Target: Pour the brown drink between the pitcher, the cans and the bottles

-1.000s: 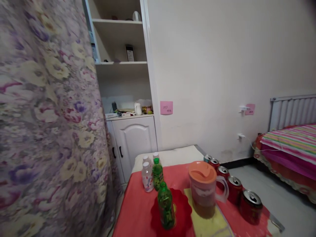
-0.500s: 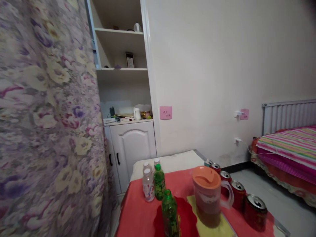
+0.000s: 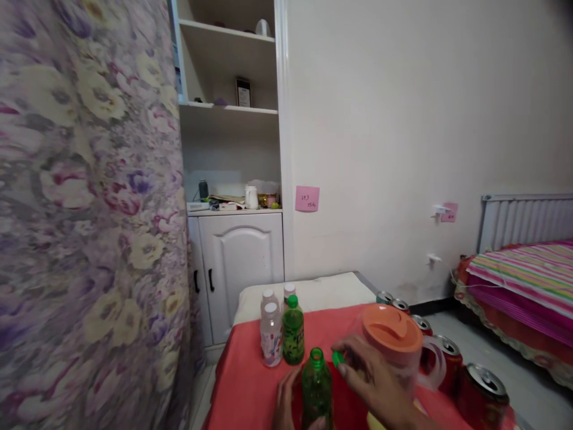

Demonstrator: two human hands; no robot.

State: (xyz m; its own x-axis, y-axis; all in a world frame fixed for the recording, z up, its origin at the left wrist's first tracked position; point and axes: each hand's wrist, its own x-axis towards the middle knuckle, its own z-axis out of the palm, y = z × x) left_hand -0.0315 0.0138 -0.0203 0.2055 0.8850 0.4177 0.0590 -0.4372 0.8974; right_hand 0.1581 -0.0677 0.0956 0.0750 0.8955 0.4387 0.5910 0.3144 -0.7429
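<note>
A green plastic bottle (image 3: 316, 388) stands uncapped at the near edge of the red-covered table (image 3: 250, 382). My left hand (image 3: 286, 403) wraps round its lower body from the left. My right hand (image 3: 373, 379) hovers just right of the bottle's neck, pinching its green cap (image 3: 337, 358) between fingertips. Right behind my right hand stands a clear pitcher (image 3: 403, 352) with an orange lid.
Another green bottle (image 3: 293, 331) and two white-capped clear bottles (image 3: 271, 334) stand further back. A row of several red cans (image 3: 483, 388) lines the table's right edge. A floral curtain (image 3: 89, 209) hangs at left; a white cabinet (image 3: 237, 263) and a bed (image 3: 523, 280) stand behind.
Both my hands have come into view from below: the left now grips the green bottle and the right holds its cap off the neck. The view shifted slightly right.
</note>
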